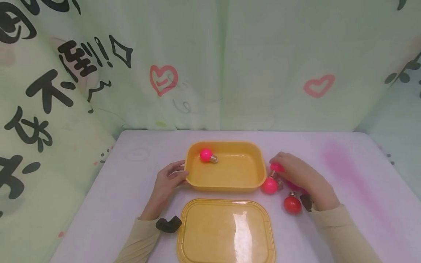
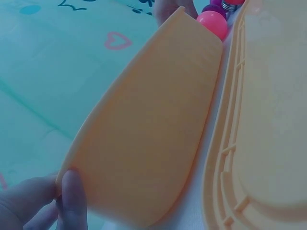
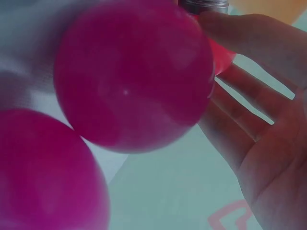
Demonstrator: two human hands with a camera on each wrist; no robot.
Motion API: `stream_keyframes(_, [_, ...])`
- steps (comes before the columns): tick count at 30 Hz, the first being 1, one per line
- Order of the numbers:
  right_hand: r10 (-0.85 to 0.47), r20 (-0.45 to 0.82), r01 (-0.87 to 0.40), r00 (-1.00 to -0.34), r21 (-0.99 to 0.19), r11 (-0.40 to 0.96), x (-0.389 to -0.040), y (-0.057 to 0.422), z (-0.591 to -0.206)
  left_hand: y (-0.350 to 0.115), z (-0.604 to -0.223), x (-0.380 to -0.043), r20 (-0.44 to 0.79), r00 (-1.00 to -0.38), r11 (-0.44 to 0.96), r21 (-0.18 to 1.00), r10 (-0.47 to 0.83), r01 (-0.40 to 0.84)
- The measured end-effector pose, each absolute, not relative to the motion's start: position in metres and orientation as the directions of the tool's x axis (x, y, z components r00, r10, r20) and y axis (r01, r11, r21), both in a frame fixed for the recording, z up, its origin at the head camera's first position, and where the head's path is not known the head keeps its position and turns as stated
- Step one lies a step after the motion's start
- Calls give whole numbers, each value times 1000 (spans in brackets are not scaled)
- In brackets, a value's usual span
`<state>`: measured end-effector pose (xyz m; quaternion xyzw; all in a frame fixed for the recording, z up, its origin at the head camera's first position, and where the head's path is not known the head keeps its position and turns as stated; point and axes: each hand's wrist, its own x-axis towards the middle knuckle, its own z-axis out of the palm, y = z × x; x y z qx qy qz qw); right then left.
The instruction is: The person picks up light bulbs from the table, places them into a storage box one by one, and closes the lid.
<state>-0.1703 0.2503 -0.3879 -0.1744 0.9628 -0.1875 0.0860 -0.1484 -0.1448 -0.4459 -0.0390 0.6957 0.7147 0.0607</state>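
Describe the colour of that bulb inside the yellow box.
The bulb is bright pink, its base metallic; the head view shows it best.

Head's up high, facing forward and down, sharing the yellow box (image 1: pixel 227 168) with left wrist, peering close past left fingers (image 2: pixel 74 203); right wrist's tight on a magenta globe (image 3: pixel 132 79) beside right fingers (image 3: pixel 254 89).

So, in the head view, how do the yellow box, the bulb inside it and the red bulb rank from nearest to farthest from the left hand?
1. Yellow box: the left hand grips its left end.
2. Pink bulb: inside the box, toward its left end.
3. Red bulb: over on the right, past the box's right end.
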Motion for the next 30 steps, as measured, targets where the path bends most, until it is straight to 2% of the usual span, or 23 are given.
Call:
stream_keyframes(16, [-349, -46, -296, -936, -434, 851, -172, 250, -379, -143, -448, -151, -146, -989, -8, 989, 7, -146])
stream_keyframes(24, [-426, 64, -421, -902, -341, 841, -171, 249, -367, -141, -449, -151, -146, -989, -13, 989, 8, -146])
stream_keyframes(30, [-402, 71, -402, -913, -324, 856, -170, 247, -360, -143, -448, -151, -144, -990, 0, 990, 7, -144])
